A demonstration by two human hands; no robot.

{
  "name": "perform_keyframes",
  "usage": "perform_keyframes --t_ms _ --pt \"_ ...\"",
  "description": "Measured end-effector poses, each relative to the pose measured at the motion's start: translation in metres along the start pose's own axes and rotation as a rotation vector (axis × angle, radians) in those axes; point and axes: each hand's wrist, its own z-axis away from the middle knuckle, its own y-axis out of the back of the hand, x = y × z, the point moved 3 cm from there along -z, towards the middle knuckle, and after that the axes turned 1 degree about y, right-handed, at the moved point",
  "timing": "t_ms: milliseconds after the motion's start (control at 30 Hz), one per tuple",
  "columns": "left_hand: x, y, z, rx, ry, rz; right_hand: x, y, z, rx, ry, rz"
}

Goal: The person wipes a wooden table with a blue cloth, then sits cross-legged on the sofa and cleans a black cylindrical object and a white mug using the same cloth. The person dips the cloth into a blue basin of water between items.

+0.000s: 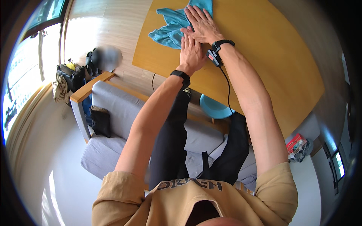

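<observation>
In the head view, your blue cloth lies on the left part of the yellow wooden table, its top cut off by the frame. Your right hand rests on it palm down with fingers spread; your left hand lies flat at its near side, fingers extended and close together. The two touch where your right thumb meets the left fingertips. Neither seems to be pinching the fabric, though the undersides are hidden.

As for progress, the cloth is loose and creased on its left side, not folded or set aside. The wood bears no mark by which you could tell how much is done, so what is left cannot be judged.

The table's left edge runs near the cloth's left corner, so sideways room there looks short. To the right of your right forearm the tabletop stretches widely, giving more space. Mind the black cable trailing from your right wristband over the near edge, by a blue round stool. The grey sofa stands on the near left side.
</observation>
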Motion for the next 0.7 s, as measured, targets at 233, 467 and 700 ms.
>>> perform_keyframes --t_ms 233,467,700 --pt "0.141 -0.019 -0.010 0.090 -0.261 0.384 0.176 0.060 0.129 0.148 -0.219 -0.088" --pt "0.145 0.008 0.074 0.497 -0.038 0.671 0.246 0.105 0.175 0.104 -0.596 0.129" --pt "0.149 0.048 0.122 0.867 -0.402 0.715 0.053 0.042 0.189 -0.065 -0.157 0.169"
